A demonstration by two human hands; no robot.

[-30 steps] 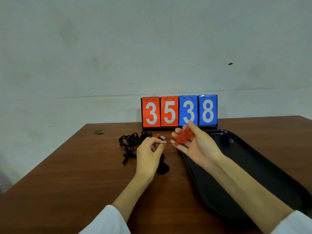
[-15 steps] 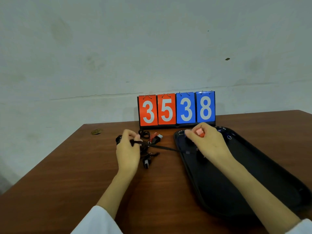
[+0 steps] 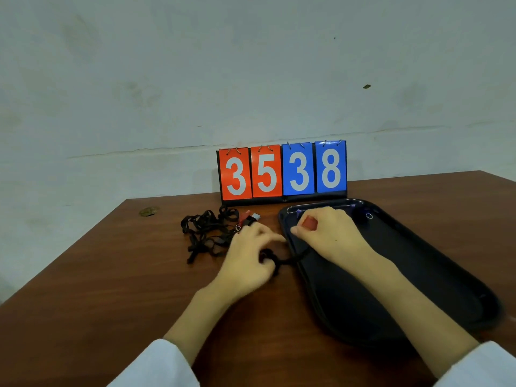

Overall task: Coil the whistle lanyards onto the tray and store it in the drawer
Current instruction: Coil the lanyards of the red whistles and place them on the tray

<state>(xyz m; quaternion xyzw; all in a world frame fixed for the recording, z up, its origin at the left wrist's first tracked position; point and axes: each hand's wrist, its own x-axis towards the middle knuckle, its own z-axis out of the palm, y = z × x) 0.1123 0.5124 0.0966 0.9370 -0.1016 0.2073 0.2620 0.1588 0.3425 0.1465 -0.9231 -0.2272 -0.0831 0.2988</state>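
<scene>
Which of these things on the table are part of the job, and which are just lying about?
Part of the job: red whistle in the right hand; its black lanyard, gripped by the left hand; heap of tangled lanyards with a second whistle; black tray.

Just lying about: flip scoreboard reading 35 38; small brownish disc on the table.

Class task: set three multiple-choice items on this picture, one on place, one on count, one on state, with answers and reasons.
1. Relative to the tray, the lanyard tangle lies: A) inside it B) on the table to its left C) beyond it
2. Blue cards on the scoreboard: A) one B) four C) two
3. The right hand: A) grips a red whistle B) lies flat C) lifts the tray
Answers: B, tangle sits on wood; C, only 3 and 8 are blue; A, fingers curl round the whistle.
</scene>
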